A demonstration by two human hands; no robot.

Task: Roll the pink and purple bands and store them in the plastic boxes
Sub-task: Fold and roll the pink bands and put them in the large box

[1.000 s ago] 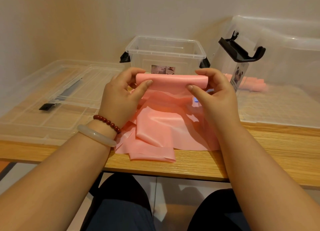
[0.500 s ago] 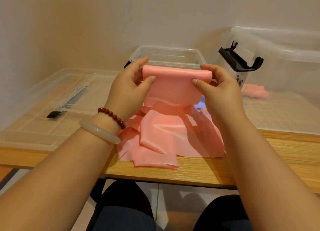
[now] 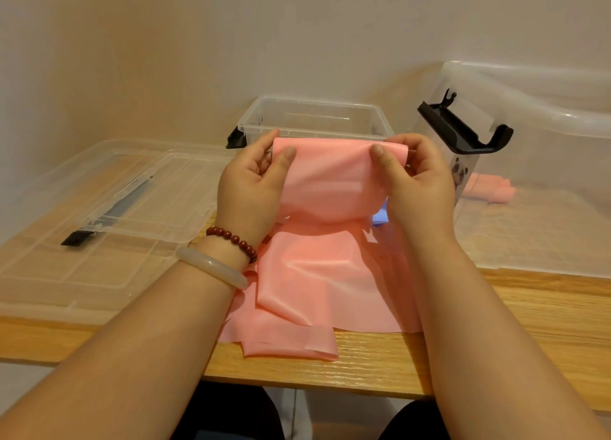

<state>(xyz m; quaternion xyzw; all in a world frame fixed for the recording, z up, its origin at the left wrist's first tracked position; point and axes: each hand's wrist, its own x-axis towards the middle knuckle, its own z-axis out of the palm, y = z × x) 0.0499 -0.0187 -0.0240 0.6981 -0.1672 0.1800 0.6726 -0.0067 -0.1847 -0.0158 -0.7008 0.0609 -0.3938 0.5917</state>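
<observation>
While the left hand [image 3: 251, 181] and right hand [image 3: 416, 178] are pinching the pink band's [image 3: 330, 181] top edge crosswise, its loose length is hanging toward the table [image 3: 529, 317], just before the small box [image 3: 314, 115].

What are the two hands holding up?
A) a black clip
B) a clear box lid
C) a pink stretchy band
C: the left hand and the right hand each pinch the top edge of the pink band, and the rest of it lies crumpled on the wooden table.
</observation>
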